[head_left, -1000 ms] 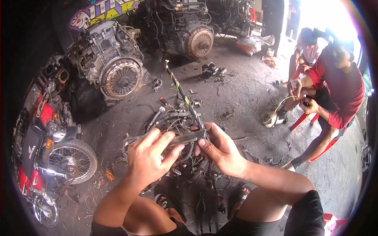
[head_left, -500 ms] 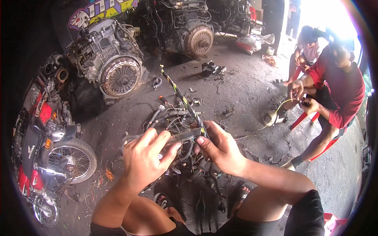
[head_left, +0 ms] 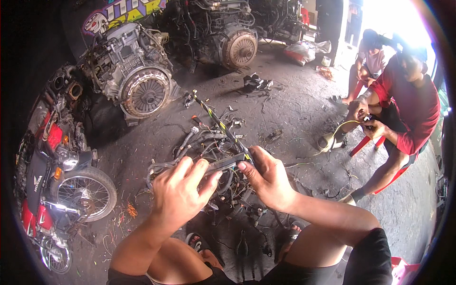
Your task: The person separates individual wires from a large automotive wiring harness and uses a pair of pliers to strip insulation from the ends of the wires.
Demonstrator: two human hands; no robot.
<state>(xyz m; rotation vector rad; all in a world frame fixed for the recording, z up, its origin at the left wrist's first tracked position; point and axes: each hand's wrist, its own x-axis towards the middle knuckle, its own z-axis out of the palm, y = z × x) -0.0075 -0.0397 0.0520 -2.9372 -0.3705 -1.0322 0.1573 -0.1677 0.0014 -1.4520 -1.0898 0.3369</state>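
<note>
Evidently, the work is caught partway. Directly above the wiring heap (head_left: 229,183), a slim wire bundle (head_left: 219,123) is gripped near its lower end by the right hand (head_left: 270,178), with the thumb pressed in. A flat grey bar (head_left: 224,164) is pinched between the fingers and thumb of the left hand (head_left: 178,190), and its far end is brought up to the bundle beside the right thumb; whether the bundle is being cut there cannot be told. As for what is done, both pieces are already in hand, and loose wires and conduit lengths are strewn in the heap; judging by its look, the heap is left largely unsorted.

The bundle is seen as long, straight and fairly stiff, tilted toward the heap's far left side. Its dark surface is broken by yellow-green streaks, and it is ended by a small pale tip.
</note>
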